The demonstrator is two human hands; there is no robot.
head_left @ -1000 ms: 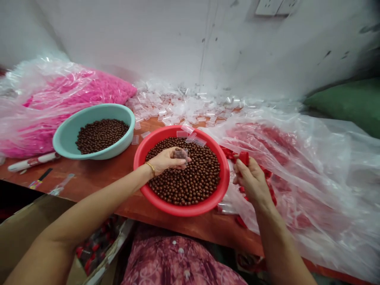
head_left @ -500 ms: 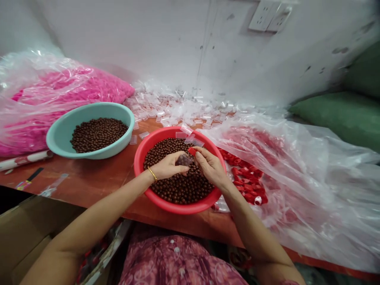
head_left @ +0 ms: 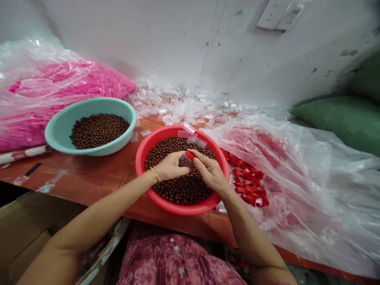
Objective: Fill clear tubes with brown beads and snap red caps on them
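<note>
My left hand (head_left: pixel 170 166) is closed around a small clear plastic container (head_left: pixel 184 161) that looks dark with brown balls inside. In my right hand (head_left: pixel 210 171), thumb and fingers pinch a red plastic cap (head_left: pixel 190 154) against the container's mouth. Whether the cap is fully seated is hidden by the fingers. Both hands are over a red basin (head_left: pixel 141 168) filled with glossy brown balls (head_left: pixel 181 194). A few clear plastic pieces (head_left: pixel 192 137) lie on the balls at the basin's far side.
Left of the basin stands a teal bowl (head_left: pixel 56 138) of similar balls, before a bag of pink pieces (head_left: pixel 86 79). Clear plastic pieces (head_left: pixel 178 103) are strewn along the wall. At right, red caps (head_left: pixel 249 186) spill beside a clear plastic bag (head_left: pixel 314 190).
My right hand has brought the red cap leftward onto the mouth of the container, which my left hand still holds. The view has shifted slightly.
</note>
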